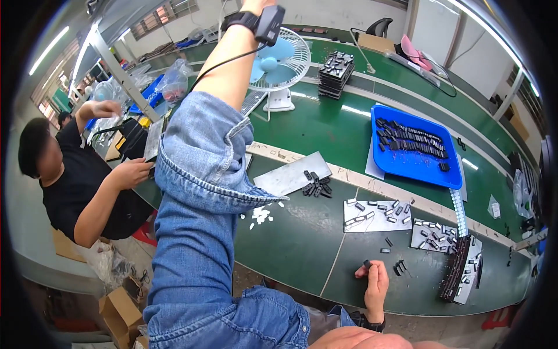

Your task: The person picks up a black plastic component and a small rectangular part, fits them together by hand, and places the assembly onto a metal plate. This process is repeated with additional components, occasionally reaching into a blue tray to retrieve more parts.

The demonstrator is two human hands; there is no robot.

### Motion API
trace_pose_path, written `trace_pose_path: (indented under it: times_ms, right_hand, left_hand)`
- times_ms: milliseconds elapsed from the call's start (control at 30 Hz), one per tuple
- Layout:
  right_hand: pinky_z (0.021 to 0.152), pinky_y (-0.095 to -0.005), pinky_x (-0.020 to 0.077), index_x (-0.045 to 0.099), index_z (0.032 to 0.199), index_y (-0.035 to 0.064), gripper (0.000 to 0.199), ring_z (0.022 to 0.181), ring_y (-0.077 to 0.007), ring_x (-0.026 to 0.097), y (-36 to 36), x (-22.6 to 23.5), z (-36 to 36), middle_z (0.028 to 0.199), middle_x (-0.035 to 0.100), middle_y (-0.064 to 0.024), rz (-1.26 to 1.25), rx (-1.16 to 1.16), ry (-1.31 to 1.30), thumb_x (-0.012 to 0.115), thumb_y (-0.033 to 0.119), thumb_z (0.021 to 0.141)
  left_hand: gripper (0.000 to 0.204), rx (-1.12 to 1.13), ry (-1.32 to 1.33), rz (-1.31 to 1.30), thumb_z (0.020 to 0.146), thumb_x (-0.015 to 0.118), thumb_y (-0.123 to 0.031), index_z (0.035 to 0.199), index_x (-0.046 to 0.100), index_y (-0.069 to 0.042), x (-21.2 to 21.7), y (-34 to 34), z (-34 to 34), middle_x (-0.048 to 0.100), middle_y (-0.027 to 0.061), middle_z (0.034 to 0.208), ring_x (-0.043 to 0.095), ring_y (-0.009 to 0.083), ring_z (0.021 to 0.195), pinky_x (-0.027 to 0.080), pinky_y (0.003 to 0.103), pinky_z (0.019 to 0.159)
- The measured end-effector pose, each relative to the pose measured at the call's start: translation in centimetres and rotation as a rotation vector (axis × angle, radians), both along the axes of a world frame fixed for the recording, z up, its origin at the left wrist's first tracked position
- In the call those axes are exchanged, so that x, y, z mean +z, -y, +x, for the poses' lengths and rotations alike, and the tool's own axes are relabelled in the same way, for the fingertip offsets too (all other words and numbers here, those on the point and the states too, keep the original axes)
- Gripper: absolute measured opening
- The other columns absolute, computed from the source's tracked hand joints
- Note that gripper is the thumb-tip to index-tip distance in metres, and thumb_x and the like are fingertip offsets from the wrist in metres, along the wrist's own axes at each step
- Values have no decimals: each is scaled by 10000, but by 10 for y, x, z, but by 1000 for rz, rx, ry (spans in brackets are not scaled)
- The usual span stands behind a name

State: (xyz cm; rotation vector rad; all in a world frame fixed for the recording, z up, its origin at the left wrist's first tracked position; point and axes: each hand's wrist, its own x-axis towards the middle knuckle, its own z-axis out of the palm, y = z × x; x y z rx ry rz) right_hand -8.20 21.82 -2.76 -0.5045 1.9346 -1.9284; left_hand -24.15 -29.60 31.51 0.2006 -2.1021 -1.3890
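Observation:
My left arm in a denim sleeve is raised across the view toward the fan. Only the base of my left hand shows at the upper edge, above a black wrist strap with a box-shaped device; its fingers are cut off. Low over the table's near edge, my right hand is closed, pinching a small black block-like part between thumb and fingers. Beside it lie loose black parts. Behind it, a pale plate bears several similar parts, and a dark strip-like stack stands to the right.
A blue tray holding rows of black parts stands at the back right. More parts lie on a grey plate, near white scraps. A fan and stacked plates stand behind. A co-worker sits at left.

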Motion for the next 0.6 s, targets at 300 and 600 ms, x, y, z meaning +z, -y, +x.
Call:
trace_pose_path:
  times_ms: [300, 600]
  right_hand:
    - [766, -289, 515, 562, 1044, -3, 233, 788, -149, 622, 0, 5, 4, 850, 647, -80, 41, 5, 3, 434, 177, 1118]
    - [757, -291, 522, 558, 1045, -3, 238, 782, -155, 625, 0, 0, 1, 856, 652, -89, 37, -9, 18, 431, 184, 1121]
  left_hand:
    - [272, 207, 117, -62, 1075, 561, -252, 1088, 659, 2, -8, 92, -3, 682, 36, 875, 620, 116, 632, 513, 231, 569]
    - [311, 447, 284, -96, 1074, 551, -268, 1058, 671, 19, -31, 187, -67, 694, 43, 850, 629, 133, 601, 527, 248, 565]
